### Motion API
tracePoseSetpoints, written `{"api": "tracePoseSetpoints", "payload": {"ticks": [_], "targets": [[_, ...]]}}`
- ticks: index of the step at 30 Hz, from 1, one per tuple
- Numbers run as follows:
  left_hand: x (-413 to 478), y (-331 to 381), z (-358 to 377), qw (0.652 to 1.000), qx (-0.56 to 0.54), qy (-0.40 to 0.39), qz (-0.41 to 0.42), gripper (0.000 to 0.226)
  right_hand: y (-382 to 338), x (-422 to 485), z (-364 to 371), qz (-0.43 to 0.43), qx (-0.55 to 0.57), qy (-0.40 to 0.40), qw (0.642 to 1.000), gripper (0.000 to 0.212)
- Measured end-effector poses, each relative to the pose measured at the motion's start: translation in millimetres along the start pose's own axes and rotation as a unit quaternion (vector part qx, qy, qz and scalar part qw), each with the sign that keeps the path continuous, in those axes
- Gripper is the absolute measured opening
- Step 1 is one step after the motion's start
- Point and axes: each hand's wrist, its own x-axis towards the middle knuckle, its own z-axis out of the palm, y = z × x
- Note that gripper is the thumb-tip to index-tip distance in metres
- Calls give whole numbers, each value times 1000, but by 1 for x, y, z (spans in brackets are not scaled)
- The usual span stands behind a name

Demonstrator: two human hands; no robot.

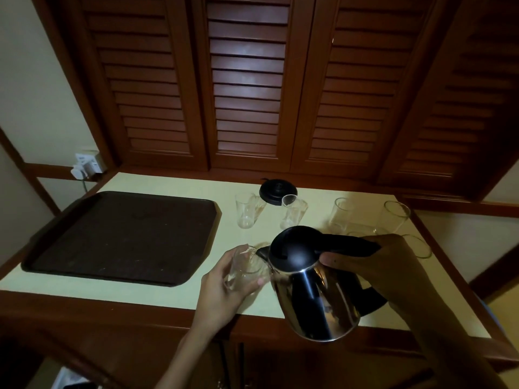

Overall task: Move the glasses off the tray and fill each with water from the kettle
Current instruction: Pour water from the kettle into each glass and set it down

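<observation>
at the far left a wall socket [88, 164] sits above the corner of the table [168, 293], and just below it the dark tray [120, 237] lies flat with no glass on it, so the moving part of the task looks done. right of the tray, near the front edge, the left grip [224, 287] has its fingers curled round a held glass [244, 269], tipped toward the kettle's spout and touching or nearly touching it. behind, a far-left glass [246, 210] and a middle glass [293, 213] stand just in front of the black kettle base [278, 190]. the steel kettle [314, 299] hangs over the front edge, leaned to the left, its handle wrapped by the right grip [373, 265], fingers closed round it. further right stand a third glass [341, 214], a corner glass [396, 216] and a near-right glass [418, 245], part hidden behind the wrist. filling seems to be at the first glass; the light is too dim to read a water level in any of them, so i'd judge five may be left. open room lies between tray and glasses; the right-hand glasses sit close to the table's side edge and under the pouring arm, so a careless elbow could knock them.
</observation>
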Motion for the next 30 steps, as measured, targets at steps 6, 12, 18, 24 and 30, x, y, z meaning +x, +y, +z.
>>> {"api": "tracePoseSetpoints", "payload": {"ticks": [6,12,18,24,30], "targets": [[0,-1,0,1000,6,-7,-2,65,-1,6,1,-4,-57,11,998,38],[0,0,-1,1000,9,-5,1,62,-2,6,0,-7,-71,-3,997,51],[-1,0,-1,1000,0,-5,1,57,-5,7,-1,-15,-72,-17,997,57],[-3,-2,-3,1000,4,-2,1,58,-6,7,-1,-26,-58,-21,998,60],[-4,0,-4,1000,1,-8,0,58,-7,7,-1,-30,-67,-14,997,59]]}}
